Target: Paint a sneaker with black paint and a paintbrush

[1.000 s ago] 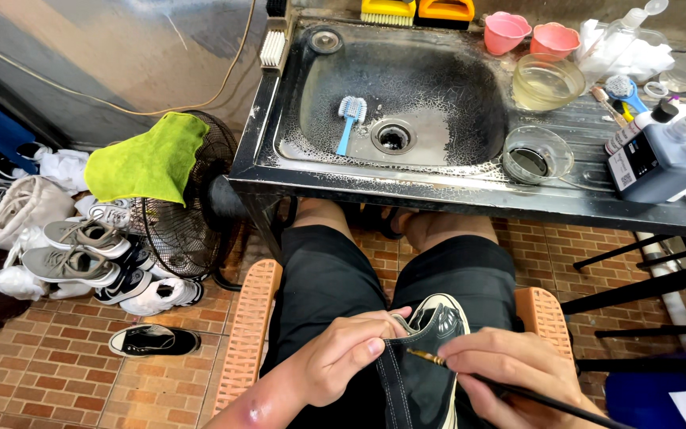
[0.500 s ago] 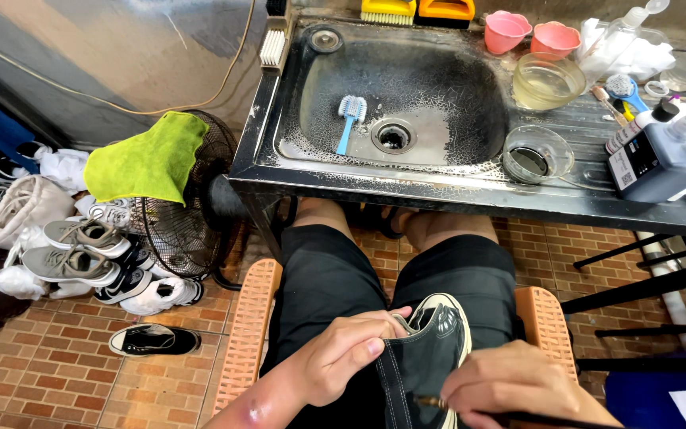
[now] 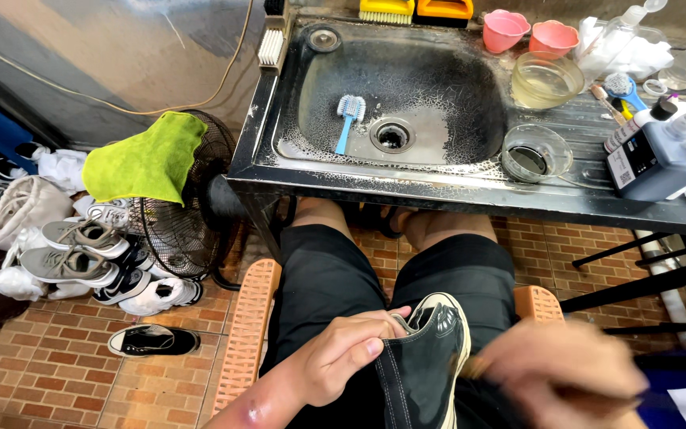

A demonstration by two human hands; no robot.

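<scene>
Blurred right hand (image 3: pixel 569 373) has lifted, grip unclear; left hand (image 3: pixel 347 353) clenches black shoe (image 3: pixel 426 365) below bench edge (image 3: pixel 438 191); dark bottle (image 3: pixel 657 159) right.

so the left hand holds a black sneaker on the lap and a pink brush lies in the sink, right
Not quite. The head view shows the left hand holding the black sneaker on the lap, but the brush lying in the sink is blue with white bristles, not pink.

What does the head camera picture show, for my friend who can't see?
The left hand holds a black sneaker on the lap while the blurred right hand works beside it. Ahead is a dark sink holding a blue brush.
</scene>
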